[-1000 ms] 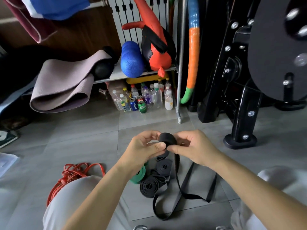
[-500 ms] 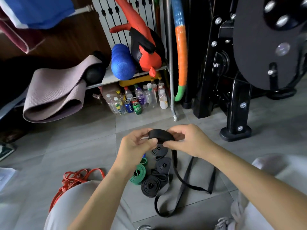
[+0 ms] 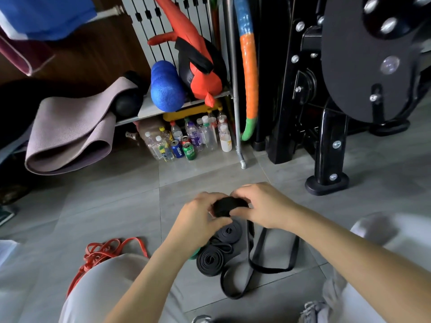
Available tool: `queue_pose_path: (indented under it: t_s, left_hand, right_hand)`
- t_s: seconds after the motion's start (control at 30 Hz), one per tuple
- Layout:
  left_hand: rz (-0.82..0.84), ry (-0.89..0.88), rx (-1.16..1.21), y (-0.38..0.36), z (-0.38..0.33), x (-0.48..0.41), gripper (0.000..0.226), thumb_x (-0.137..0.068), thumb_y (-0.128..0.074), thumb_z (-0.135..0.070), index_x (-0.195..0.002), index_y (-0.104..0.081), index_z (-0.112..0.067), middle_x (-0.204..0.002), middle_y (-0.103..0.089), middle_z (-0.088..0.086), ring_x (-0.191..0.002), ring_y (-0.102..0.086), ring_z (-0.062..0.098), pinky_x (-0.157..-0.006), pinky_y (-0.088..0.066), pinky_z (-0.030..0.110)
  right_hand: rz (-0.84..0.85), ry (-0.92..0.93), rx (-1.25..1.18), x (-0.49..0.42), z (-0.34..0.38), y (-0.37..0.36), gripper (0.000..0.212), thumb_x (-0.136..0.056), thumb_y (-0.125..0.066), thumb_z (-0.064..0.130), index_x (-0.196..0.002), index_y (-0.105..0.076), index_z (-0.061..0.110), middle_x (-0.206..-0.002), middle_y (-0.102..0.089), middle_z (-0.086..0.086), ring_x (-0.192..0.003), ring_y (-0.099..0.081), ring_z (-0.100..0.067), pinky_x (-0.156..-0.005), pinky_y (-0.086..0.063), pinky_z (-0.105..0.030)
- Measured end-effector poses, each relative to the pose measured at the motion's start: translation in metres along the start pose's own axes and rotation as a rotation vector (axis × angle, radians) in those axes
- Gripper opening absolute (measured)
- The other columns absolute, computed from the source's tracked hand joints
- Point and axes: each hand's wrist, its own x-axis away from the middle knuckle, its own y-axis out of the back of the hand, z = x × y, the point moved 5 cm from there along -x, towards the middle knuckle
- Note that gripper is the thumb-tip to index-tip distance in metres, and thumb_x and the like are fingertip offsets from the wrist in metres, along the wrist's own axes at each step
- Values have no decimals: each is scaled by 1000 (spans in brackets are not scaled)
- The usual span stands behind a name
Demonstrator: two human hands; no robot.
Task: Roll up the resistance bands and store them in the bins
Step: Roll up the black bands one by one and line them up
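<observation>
A partly rolled black resistance band [image 3: 229,206] is held above the floor between both hands. My left hand [image 3: 198,220] grips the roll from the left and below; my right hand [image 3: 263,206] curls over it from the right. The band's loose tail [image 3: 254,264] hangs down and loops on the tiles. Two rolled black bands [image 3: 211,259] [image 3: 228,231] lie on the floor under my hands, with a green roll [image 3: 193,255] mostly hidden behind my left forearm. A loose red band [image 3: 102,252] lies tangled at the left by my knee. No bin is in view.
A shelf rack [image 3: 236,94] at the back holds a blue foam roller [image 3: 166,86], a grey mat [image 3: 70,134] and a red-black bag. Several bottles and cans [image 3: 186,141] stand beneath it. A black exercise machine [image 3: 331,127] stands at the right.
The camera has tilted and the hands sit lower in view. Both hands have closed more tightly round the black roll, and the hanging tail looks a little shorter.
</observation>
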Motion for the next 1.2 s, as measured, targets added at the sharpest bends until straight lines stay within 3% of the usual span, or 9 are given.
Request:
queue_pose_path:
  t_s: [0.1, 0.27, 0.57, 0.7, 0.8, 0.9, 0.97, 1.1, 1.2]
  left_hand:
    - [-11, 11, -19, 2, 0, -3, 30, -73, -77, -19, -81, -61, -44, -80, -60, -19, -73, -55, -6, -64, -39, 5]
    - [-21, 96, 450, 16, -1, -2, 34, -76, -74, -3, -84, -68, -35, -71, -73, -7, -63, -65, 5, -63, -51, 16]
    - [-58, 194, 1014, 5, -1, -1, 29, -78, -64, 4, -106, -65, -3, -85, -71, 5, -76, -66, 14, -69, -55, 21]
    - [-35, 71, 629, 11, -4, -4, 34, -77, -72, 0, -99, -64, -24, -89, -70, -9, -77, -65, 11, -69, -53, 22]
    - [-12, -38, 168, 13, -5, -3, 43, -73, -78, -22, -106, -60, -43, -98, -59, -23, -82, -55, -3, -67, -44, 12]
    - [-11, -77, 16, 14, -8, 0, 30, -76, -75, -22, -88, -62, -46, -83, -61, -23, -79, -55, -5, -65, -41, 8]
    - [-44, -55, 113, 18, -9, 1, 36, -76, -75, -16, -80, -60, -48, -78, -65, -23, -75, -59, -4, -65, -44, 8]
    - [-73, 12, 587, 24, -8, 4, 34, -79, -69, 1, -92, -68, -30, -82, -74, -10, -73, -68, 5, -64, -50, 16]
    - [-58, 34, 871, 19, -7, 5, 27, -73, -69, -7, -99, -66, -15, -88, -74, -3, -78, -69, 9, -64, -52, 17]
  right_hand:
    - [6, -10, -41, 0, 0, -2, 22, -83, -70, 30, -103, -68, 19, -90, -68, 0, -85, -61, -16, -78, -50, -37]
    - [-101, -56, -315, -3, -5, 15, 25, -73, -79, 20, -94, -69, 29, -87, -71, 13, -82, -65, 1, -82, -52, -21]
    - [-187, 0, -608, -1, 1, 10, 25, -73, -79, 15, -94, -71, 27, -92, -75, -2, -89, -70, -21, -86, -55, -38]
    - [-169, -27, -404, 0, -2, 10, 21, -77, -77, 14, -98, -73, 12, -85, -73, -11, -84, -67, -32, -82, -52, -48]
    - [-103, -32, -198, 1, -1, 5, 27, -77, -76, 18, -103, -72, 16, -89, -73, -6, -86, -67, -23, -81, -52, -42]
    - [-74, -33, -158, 3, 4, 2, 31, -76, -77, 22, -107, -71, 18, -94, -73, -1, -88, -67, -16, -82, -52, -36]
    - [-110, -34, -209, 4, 6, 8, 28, -74, -79, 23, -101, -72, 21, -88, -73, 3, -83, -66, -13, -80, -52, -34]
    - [-123, -42, -300, 5, 1, 20, 27, -69, -82, 28, -94, -74, 30, -84, -74, 12, -79, -66, -2, -80, -53, -24]
    - [-122, -37, -423, 6, 2, 21, 27, -71, -81, 24, -93, -71, 38, -87, -74, 14, -83, -68, 0, -81, -54, -21]
